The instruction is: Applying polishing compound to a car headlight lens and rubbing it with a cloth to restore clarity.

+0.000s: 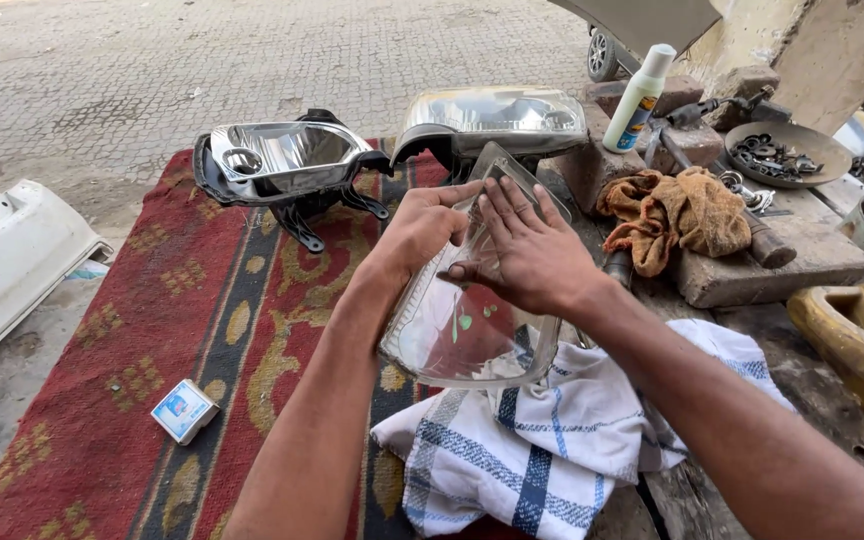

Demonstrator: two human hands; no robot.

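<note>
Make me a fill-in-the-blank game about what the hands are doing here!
1. Both hands hold a clear headlight ____.
2. The right hand lies flat on it, and the left hand grips its ____ edge.
3. Under the lens lies a white and ____ checked cloth.

Missing words: lens; left; blue

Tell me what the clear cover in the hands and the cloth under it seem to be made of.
Clear cover: probably glossy plastic or glass, since the rug shows through it. Checked cloth: soft woven fabric, matte and creased.
</note>
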